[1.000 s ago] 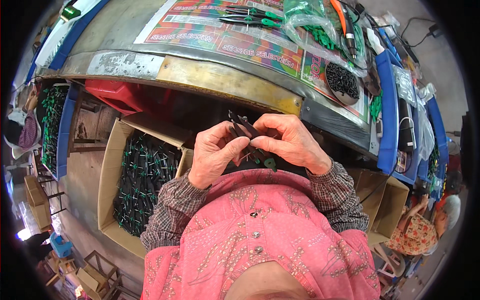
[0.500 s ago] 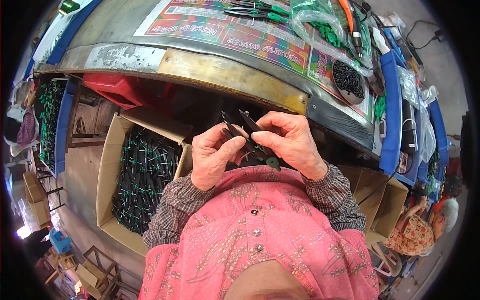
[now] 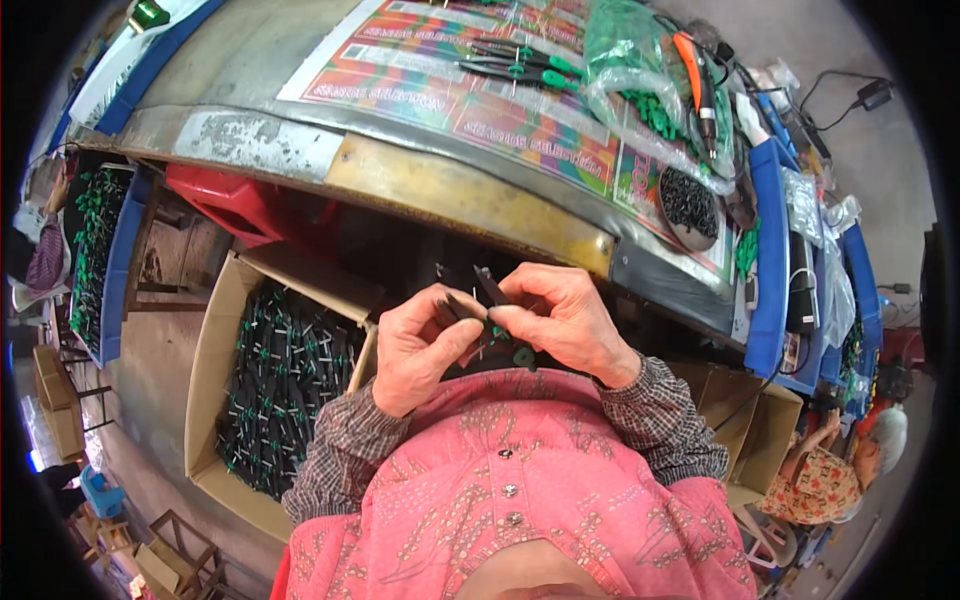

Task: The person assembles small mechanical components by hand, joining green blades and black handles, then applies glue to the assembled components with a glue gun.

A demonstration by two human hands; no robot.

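Over my lap, just off the bench edge, both hands hold a black drawing compass with a green round head (image 3: 525,357) toward me and dark legs pointing away. My left hand (image 3: 415,350) pinches one leg between thumb and fingers. The other leg is pinched by my right hand (image 3: 565,320). A thin metal rod and green wheel between the legs are partly covered by fingers. Left of my left arm, an open cardboard box (image 3: 203,410) holds many similar black compasses (image 3: 280,375) with green wheels and metal rods.
On the metal-edged bench (image 3: 460,205) lie several compasses (image 3: 520,70), a green plastic bag (image 3: 620,50), an orange-black power screwdriver (image 3: 697,90) and a bowl of small black parts (image 3: 690,200). Blue bins (image 3: 768,250) stand right. A red stool (image 3: 225,200) is beneath; another person (image 3: 815,470) sits right.
Both hands, with the compass, have shifted slightly left and toward me in the picture. The view itself has tilted a little. The grip looks the same.
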